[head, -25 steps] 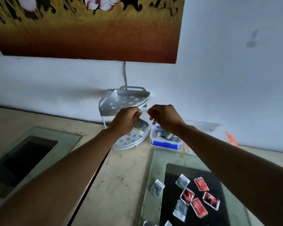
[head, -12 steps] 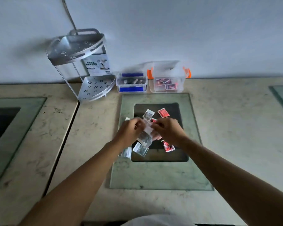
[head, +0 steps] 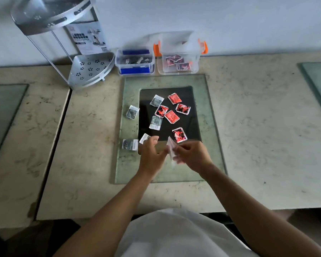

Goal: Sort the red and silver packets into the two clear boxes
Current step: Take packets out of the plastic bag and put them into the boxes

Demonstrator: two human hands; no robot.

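Several red packets [head: 172,116] and silver packets [head: 156,122] lie loose on a dark glass panel [head: 196,127] set into the stone counter. At the back stand two clear boxes: one with blue clasps [head: 135,71] holds silver packets, one with orange clasps [head: 178,71] holds red ones. My right hand [head: 191,154] pinches a small, blurred clear plastic bag [head: 170,151] at the panel's near edge. My left hand [head: 150,153] is just left of it, fingers loosely curled over a silver packet [head: 144,138], thumb beside the bag.
A two-tier metal corner shelf [head: 90,71] with a printed card stands at the back left against the wall. Further glass panels sit at the far left [head: 4,108] and far right [head: 319,78]. The counter's front edge [head: 119,216] is close to my body.
My view dropped from the wall to the counter. Both hands came back from near the boxes to the panel's near edge, and the left hand has shifted off the clear bag.
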